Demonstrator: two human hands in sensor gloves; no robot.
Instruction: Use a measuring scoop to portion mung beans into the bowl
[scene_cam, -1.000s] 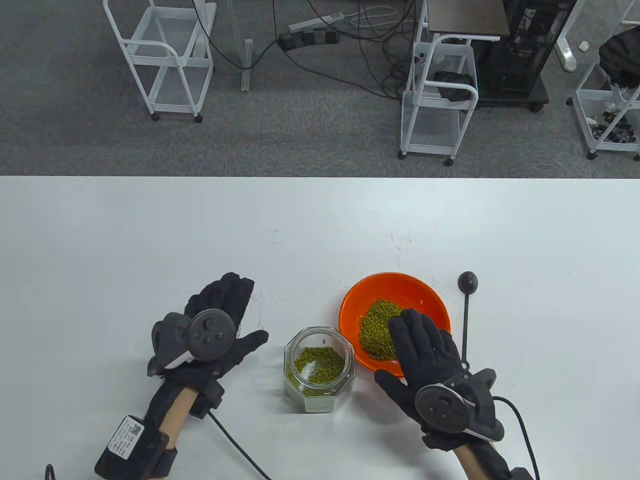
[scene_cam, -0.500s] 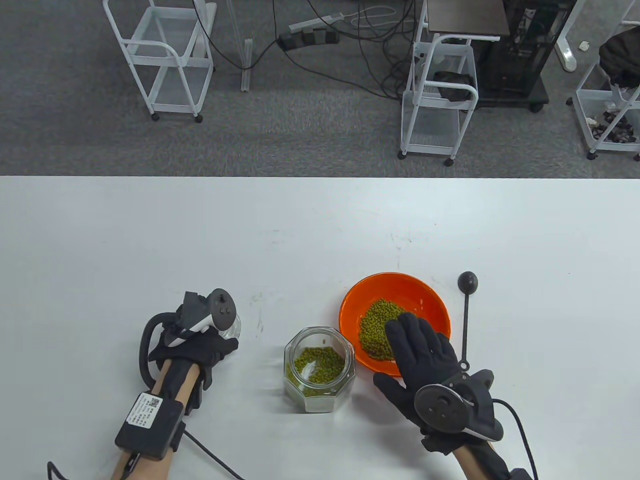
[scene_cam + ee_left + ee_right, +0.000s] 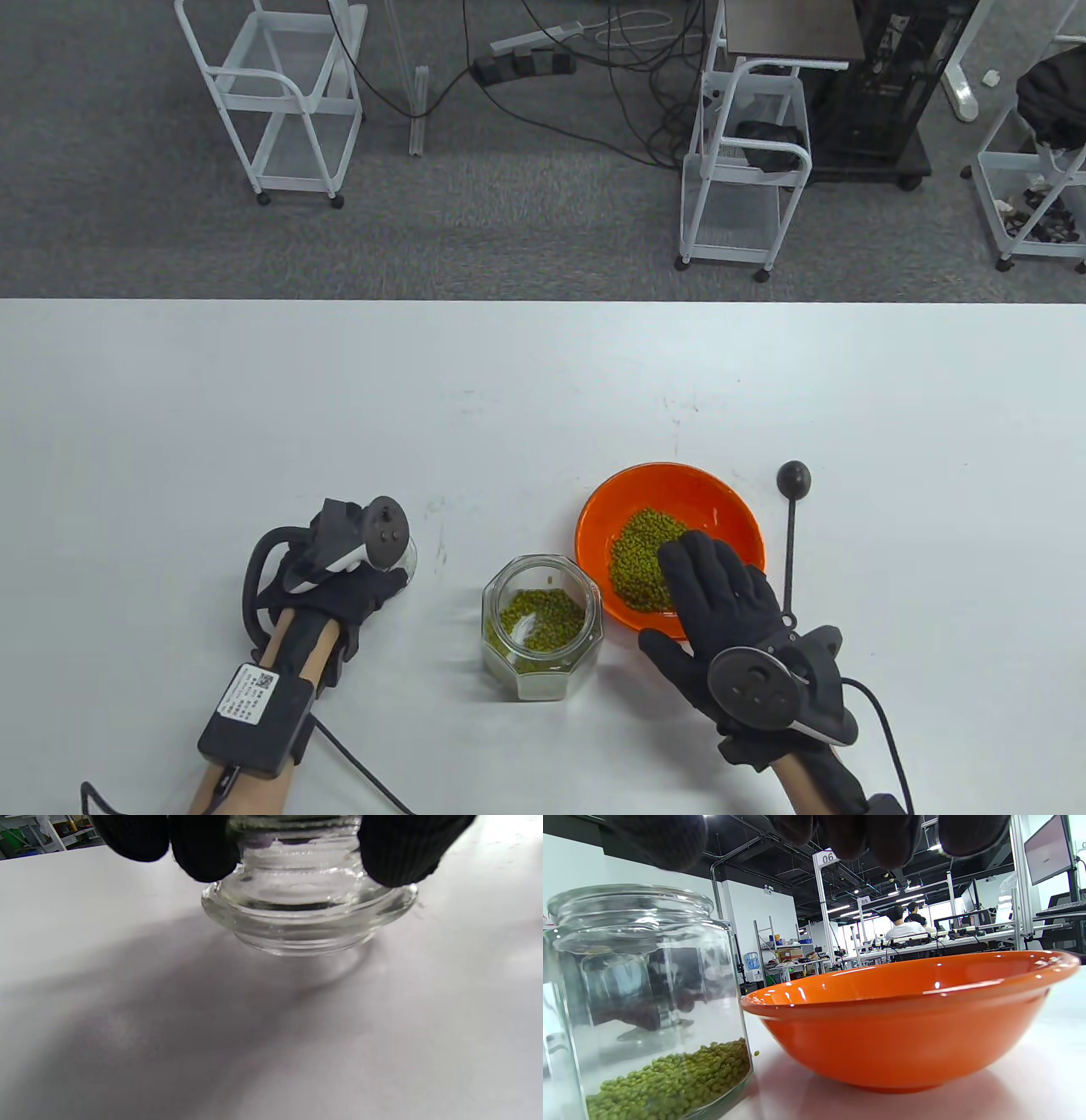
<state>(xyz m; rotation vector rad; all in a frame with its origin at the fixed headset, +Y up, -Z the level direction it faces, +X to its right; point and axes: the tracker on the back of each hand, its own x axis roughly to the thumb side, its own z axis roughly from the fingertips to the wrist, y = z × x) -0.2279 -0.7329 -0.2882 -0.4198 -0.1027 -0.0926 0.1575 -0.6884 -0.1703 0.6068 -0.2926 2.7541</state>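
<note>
Black knit gloves, round grey trackers, bare forearms

A small white sign on a white metal post reads "06"; another farther back reads "09" (the forearm pack's label is illegible).

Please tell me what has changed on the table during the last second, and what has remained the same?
The left hand, flat and open on the table a second ago, turned over and closed its fingers around the glass lid, which it now grips. The right hand stayed spread over the near rim of the orange bowl. The jar, the mung beans and the measuring scoop did not move.
</note>
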